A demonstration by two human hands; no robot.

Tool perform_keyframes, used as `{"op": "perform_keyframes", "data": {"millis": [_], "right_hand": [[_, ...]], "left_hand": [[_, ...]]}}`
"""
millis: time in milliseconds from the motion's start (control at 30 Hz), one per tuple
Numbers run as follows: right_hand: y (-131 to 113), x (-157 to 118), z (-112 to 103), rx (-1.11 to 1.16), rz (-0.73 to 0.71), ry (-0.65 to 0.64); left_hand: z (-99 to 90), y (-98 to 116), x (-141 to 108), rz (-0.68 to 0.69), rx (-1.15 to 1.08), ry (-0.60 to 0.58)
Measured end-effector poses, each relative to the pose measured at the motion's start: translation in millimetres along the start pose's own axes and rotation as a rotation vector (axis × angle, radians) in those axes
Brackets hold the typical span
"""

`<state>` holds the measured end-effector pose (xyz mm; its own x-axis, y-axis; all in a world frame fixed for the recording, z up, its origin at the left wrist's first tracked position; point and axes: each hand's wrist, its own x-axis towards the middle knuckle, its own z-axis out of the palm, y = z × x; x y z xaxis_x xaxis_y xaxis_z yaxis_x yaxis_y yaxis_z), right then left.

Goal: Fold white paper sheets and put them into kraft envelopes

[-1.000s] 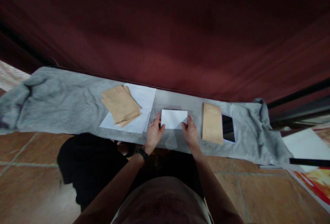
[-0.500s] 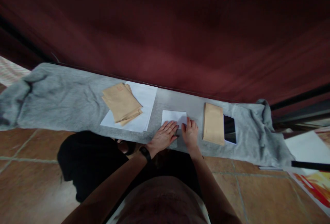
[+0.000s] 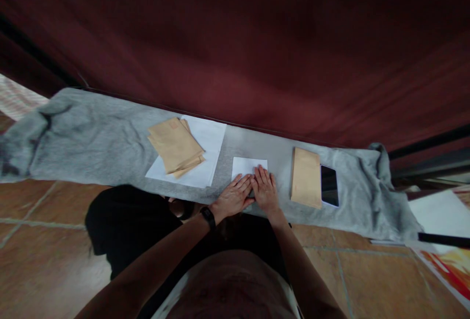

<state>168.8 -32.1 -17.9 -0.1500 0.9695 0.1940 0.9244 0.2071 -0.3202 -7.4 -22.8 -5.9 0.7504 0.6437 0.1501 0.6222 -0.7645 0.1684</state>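
Note:
A small white sheet of paper point(image 3: 243, 164), apparently folded, lies on the grey cloth in front of me. My left hand point(image 3: 235, 196) rests flat over its lower left part, fingers stretched out. Beside it, my right hand point(image 3: 265, 190) lies flat over the paper's right part with fingers extended. The two hands touch or nearly touch, and they hide the lower part of the paper. To the right sits a neat stack of brown envelopes point(image 3: 306, 178). Further left, loose brown envelopes point(image 3: 175, 145) lie fanned on larger white sheets point(image 3: 212, 147).
Against the right-hand stack lies a phone point(image 3: 329, 185) with a dark screen. Grey cloth point(image 3: 91, 142) covers the narrow bench, bunched at both ends. A dark red curtain point(image 3: 235, 64) hangs right behind it. Papers point(image 3: 440, 213) lie at the far right, above the tiled floor point(image 3: 47, 260).
My right hand has moved left from the paper's right edge onto the paper, flattening out beside my left hand. My left hand stays nearly in place.

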Motion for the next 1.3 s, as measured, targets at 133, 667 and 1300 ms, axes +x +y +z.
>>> {"op": "perform_keyframes", "data": {"millis": [133, 667, 1300], "right_hand": [[7.4, -2.8, -0.9, 0.005, 0.014, 0.025], [11.6, -8.8, 0.9, -0.051, 0.099, 0.091], [10.0, -8.5, 3.7, -0.063, 0.123, 0.124]], "left_hand": [[-1.3, -0.7, 0.0, 0.001, -0.007, 0.002], [2.5, -2.4, -2.0, -0.160, -0.015, 0.089], [5.9, -4.8, 0.7, -0.111, 0.002, 0.058]]}}
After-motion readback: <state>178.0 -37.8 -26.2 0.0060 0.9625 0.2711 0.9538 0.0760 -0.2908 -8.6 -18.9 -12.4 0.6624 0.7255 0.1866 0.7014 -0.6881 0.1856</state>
